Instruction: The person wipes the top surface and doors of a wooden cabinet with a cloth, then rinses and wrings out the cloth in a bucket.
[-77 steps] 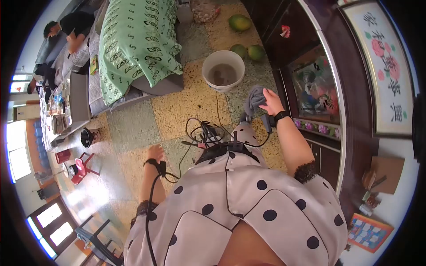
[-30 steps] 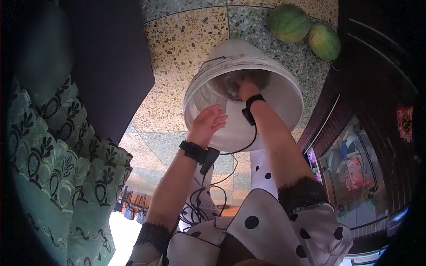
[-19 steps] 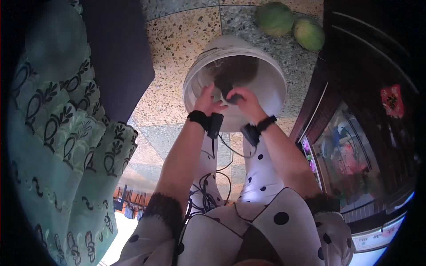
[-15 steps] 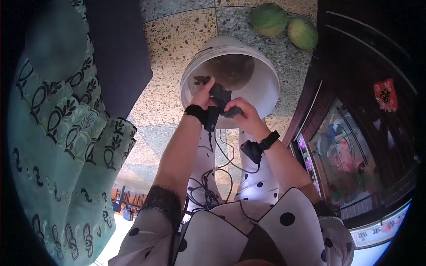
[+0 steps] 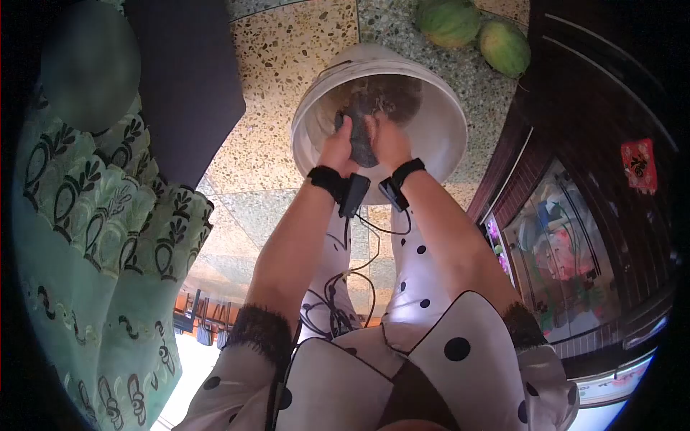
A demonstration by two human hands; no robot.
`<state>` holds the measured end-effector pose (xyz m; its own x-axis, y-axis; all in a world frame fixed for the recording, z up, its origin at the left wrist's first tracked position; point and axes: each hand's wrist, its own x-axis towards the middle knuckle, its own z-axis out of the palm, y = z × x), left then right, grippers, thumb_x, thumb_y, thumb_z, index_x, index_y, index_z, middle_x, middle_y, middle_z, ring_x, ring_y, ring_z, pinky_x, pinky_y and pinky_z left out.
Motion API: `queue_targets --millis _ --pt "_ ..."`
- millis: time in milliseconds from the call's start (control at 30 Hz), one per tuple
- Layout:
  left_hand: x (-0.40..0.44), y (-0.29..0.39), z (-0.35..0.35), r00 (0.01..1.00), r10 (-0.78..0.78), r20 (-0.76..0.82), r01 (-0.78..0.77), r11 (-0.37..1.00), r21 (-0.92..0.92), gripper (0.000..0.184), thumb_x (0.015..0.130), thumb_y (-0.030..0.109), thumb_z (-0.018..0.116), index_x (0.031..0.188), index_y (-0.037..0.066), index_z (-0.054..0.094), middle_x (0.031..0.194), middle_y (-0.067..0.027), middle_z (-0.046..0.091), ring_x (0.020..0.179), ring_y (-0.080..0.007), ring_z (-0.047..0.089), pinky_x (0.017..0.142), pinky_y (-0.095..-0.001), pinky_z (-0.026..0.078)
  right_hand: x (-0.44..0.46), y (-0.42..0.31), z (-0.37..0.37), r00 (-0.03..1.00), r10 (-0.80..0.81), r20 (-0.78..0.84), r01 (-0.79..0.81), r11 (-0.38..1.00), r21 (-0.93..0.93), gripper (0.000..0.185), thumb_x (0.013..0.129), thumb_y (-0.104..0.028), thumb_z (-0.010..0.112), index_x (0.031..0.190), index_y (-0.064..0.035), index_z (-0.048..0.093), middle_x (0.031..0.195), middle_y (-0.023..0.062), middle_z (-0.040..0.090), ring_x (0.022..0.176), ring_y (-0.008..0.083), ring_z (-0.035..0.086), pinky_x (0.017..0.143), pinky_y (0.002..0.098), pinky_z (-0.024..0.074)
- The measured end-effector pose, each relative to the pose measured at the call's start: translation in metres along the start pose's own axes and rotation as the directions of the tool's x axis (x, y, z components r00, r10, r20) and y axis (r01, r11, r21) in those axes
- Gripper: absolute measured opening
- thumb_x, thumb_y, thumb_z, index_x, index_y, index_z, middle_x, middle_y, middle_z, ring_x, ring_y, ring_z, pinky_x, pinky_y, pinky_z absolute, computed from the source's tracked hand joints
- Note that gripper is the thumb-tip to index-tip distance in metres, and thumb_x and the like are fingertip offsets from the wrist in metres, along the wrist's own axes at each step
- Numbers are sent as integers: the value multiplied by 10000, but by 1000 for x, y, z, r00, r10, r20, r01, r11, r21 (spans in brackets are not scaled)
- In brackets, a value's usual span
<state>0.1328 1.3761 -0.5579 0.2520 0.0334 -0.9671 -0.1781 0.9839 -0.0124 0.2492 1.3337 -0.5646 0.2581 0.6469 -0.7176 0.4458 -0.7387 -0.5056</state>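
A dark grey cloth [image 5: 363, 146] is bunched between my two hands inside the mouth of a white bucket [image 5: 447, 136]. My left hand [image 5: 336, 151] is closed on the cloth's left side, its thumb lying along it. Against the right side, my right hand [image 5: 391, 145] has its fingers curled onto the cloth. Just beyond them, brownish water [image 5: 402, 92] with ripples shows in the bucket. The cloth's far end is dark and hard to make out against the water.
Two green melons [image 5: 504, 47] lie on the speckled tile floor behind the bucket. At the left hangs a green patterned cloth [image 5: 79, 287] beside a dark panel [image 5: 183, 79]. A dark wooden cabinet [image 5: 596, 100] stands at the right. Black cables [image 5: 332, 305] hang over my lap.
Both hands have moved farther into the bucket with the cloth, and my right hand has shifted up beside my left. Ripples now show on the water. The view has shifted slightly.
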Motion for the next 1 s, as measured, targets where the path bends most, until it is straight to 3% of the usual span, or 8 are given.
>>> queue_targets --millis 200,433,633,700,767,800,933,1000 --pt "10 7 0 993 92 -76 -104 979 -176 466 972 421 467 1252 50 494 1216 -114 556 1111 -245 548 978 -406 436 75 82 27 997 80 2 -80 996 -27 504 967 -464 368 1067 -18 581 920 291 617 931 446 587 834 518 461" --pt "20 -3 -41 985 13 -173 -43 985 -169 772 914 454 560 1470 77 179 1479 -214 209 1346 -339 278 1059 -495 334 115 128 75 875 80 -477 -118 992 -49 445 902 -152 541 1303 14 443 1245 292 473 1146 456 452 969 496 393" --pt "-13 14 -19 980 -21 -196 13 999 -43 848 870 474 614 1497 187 121 1517 -206 39 1394 -412 95 957 -695 316 75 99 74 963 95 253 -81 994 -67 576 788 -51 527 1358 -89 455 1311 250 498 1136 405 541 951 426 465" --pt "-22 17 -12 988 -45 -150 42 999 -23 868 856 481 629 1497 201 115 1515 -206 23 1396 -432 53 922 -719 332 54 78 39 964 243 110 -244 970 -5 516 801 0 484 1307 -98 525 1150 210 621 1008 317 639 861 386 523" --pt "-17 17 -13 981 -107 -159 107 994 -10 878 828 499 656 1485 179 168 1503 -203 -13 1376 -463 37 859 -729 376 23 46 13 961 122 248 -247 779 576 459 796 48 448 1216 -67 595 1028 134 664 892 219 666 770 328 554" --pt "-15 19 -7 956 -142 -257 154 988 28 845 849 464 647 1487 187 168 1453 -228 187 1329 -441 236 861 -654 438 0 24 -5 963 81 257 -240 694 679 435 780 74 426 1150 -43 624 1028 93 640 803 140 640 701 265 545" --pt "-12 23 -24 998 -55 -40 58 995 83 1003 857 324 675 1478 162 -96 1456 -147 280 959 -434 583 675 -488 553 -83 -49 -89 951 -59 303 -170 720 673 451 791 65 407 1177 -46 612 999 52 630 791 122 615 662 229 514" --pt "-59 30 8 1000 -2 -31 4 998 60 864 895 262 620 1477 139 -6 1400 -153 359 960 -393 595 712 -474 552 -114 -70 -113 965 -141 221 -64 690 721 443 792 68 389 1156 -39 617 1019 49 616 835 111 591 715 224 488"
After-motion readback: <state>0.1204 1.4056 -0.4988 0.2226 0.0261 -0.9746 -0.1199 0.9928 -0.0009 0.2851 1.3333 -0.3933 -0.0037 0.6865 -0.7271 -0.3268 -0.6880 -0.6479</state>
